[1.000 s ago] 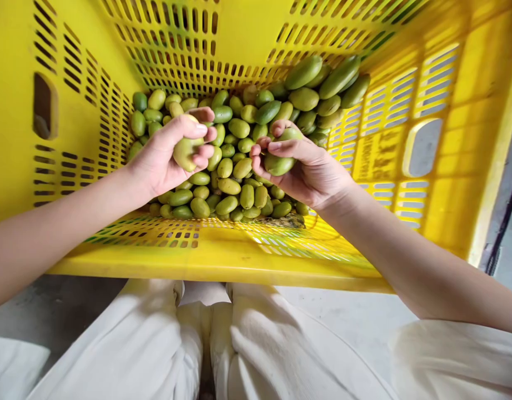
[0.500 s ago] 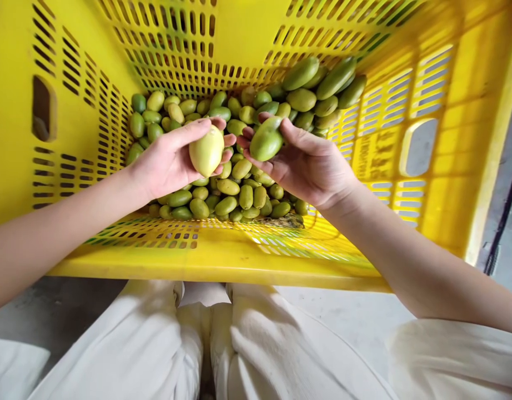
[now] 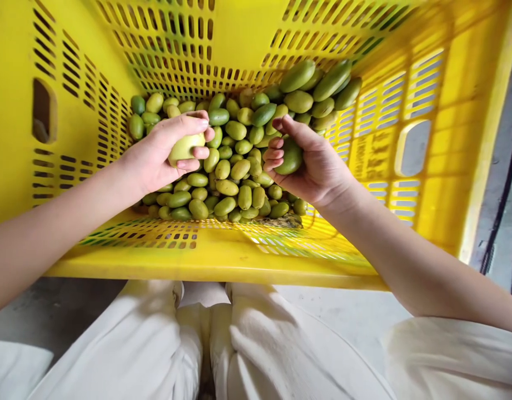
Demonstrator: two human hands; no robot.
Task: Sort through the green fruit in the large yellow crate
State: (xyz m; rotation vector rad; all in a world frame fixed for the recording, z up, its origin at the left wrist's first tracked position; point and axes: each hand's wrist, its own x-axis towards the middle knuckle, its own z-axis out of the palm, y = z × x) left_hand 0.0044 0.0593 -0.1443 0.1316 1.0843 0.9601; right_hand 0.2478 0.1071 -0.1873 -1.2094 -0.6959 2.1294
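Observation:
My left hand (image 3: 156, 153) is wrapped round a pale yellow-green oval fruit (image 3: 184, 149), its fingers curled over the front. In my right hand (image 3: 316, 164) lies a darker green oval fruit (image 3: 291, 156), partly hidden by the curled fingers and palm. Both hands are raised over a pile of smaller green oval fruits (image 3: 226, 187) in a yellow crate (image 3: 222, 264). The hands are apart from each other, with part of the pile visible between them.
Larger, longer green fruits (image 3: 331, 80) are heaped in the crate's back right part. The crate's slotted walls rise round the pile, with handle holes left and right. A dark cable (image 3: 503, 194) runs along the floor at right. My legs in white trousers (image 3: 126, 339) are below the near rim.
My hands have moved apart, left and right. Fingers that were loosely cupped under the fruits are now closed round them. Each hand keeps its fruit.

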